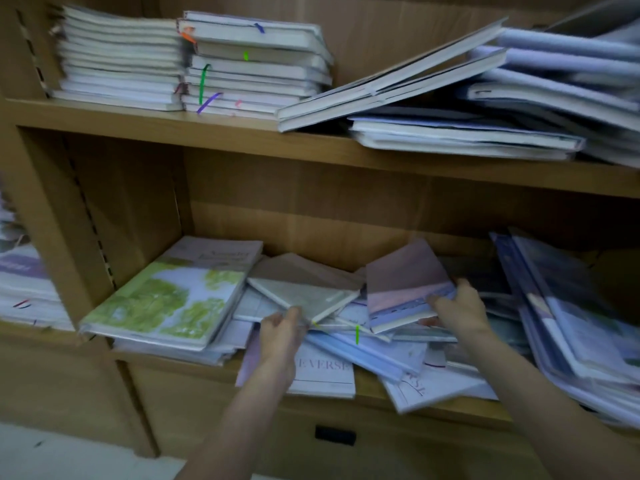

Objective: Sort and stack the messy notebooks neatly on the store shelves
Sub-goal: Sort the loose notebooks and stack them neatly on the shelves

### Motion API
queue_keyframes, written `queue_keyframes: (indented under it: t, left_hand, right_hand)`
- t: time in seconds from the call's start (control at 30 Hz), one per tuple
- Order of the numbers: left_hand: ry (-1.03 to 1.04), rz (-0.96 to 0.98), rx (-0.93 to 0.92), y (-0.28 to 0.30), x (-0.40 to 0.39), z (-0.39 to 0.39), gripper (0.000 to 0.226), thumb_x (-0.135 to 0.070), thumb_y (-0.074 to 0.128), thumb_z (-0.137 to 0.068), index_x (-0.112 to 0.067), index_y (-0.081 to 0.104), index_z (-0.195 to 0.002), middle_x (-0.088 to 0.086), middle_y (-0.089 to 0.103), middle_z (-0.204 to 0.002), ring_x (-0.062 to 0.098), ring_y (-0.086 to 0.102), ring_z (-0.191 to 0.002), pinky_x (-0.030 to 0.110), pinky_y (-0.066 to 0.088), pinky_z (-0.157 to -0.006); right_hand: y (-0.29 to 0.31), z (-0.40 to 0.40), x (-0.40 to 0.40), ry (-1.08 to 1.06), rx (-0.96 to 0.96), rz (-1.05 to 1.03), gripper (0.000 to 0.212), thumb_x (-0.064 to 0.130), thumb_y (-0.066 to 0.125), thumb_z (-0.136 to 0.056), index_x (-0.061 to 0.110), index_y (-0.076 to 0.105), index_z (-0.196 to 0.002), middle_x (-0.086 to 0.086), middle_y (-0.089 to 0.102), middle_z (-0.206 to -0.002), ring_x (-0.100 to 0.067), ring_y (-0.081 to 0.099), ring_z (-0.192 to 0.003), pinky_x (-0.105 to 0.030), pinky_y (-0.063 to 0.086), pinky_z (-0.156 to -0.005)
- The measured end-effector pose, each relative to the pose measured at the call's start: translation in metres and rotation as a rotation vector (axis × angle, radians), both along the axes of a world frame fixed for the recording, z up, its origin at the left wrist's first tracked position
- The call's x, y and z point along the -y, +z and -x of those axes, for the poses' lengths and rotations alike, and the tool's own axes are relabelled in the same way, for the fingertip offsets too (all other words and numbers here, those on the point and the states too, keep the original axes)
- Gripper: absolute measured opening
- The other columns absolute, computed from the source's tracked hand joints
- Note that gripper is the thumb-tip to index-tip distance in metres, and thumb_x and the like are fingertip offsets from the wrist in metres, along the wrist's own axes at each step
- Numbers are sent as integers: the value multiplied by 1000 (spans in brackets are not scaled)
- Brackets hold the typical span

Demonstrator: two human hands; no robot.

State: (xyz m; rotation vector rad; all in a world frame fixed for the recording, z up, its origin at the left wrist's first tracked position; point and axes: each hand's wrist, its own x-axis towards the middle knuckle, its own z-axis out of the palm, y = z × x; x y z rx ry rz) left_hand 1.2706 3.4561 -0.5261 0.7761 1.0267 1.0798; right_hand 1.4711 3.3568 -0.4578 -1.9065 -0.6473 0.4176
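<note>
Left hand (pixel 282 332) fingers pinch the near corner of a grey notebook (pixel 304 294); right hand (pixel 459 308) fingers clamp the edge of a pink-lilac notebook (pixel 407 284); both lie atop the jumbled pile on the lower shelf (pixel 346 389); these look light, stiff-covered and probably slick, so grip spine or edge, not loose pages.
</note>
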Motion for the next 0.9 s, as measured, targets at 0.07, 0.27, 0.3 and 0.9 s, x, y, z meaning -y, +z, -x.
queue_keyframes:
  t: [0.07,0.27,0.3,0.9]
  left_hand:
    - [-3,41,-35,5,-10,-10,11,-4,59,-89,-5,49,-91,13,58,-93,24,55,-80,33,50,-77]
    - [-115,186,-34,18,-18,0,15,3,48,-93,-4,50,-80,10,51,-75,17,48,-65,24,52,-44]
    - [-126,191,-29,19,-14,5,14,5,46,-93,-2,51,-82,10,52,-76,18,50,-66,25,53,-48]
    - [-489,77,-241,22,-6,41,33,-8,58,-91,4,52,-121,19,67,-101,28,64,-75,32,55,-63]
  right_hand:
    - [1,-1,8,8,-83,-53,42,-3,51,-92,5,43,-133,-10,48,-131,-36,59,-95,-36,54,-77]
    - [7,-9,37,-23,-443,-305,38,-3,42,-97,8,42,-133,-12,46,-128,-30,61,-69,-46,49,-78]
    - [8,-10,41,-29,-487,-339,45,-2,43,-96,7,37,-140,-11,44,-132,-28,62,-71,-49,47,-84]
    - [-14,69,3,532,-238,250,33,17,67,-87,11,46,-112,-11,64,-105,-16,58,-80,-28,47,-68]
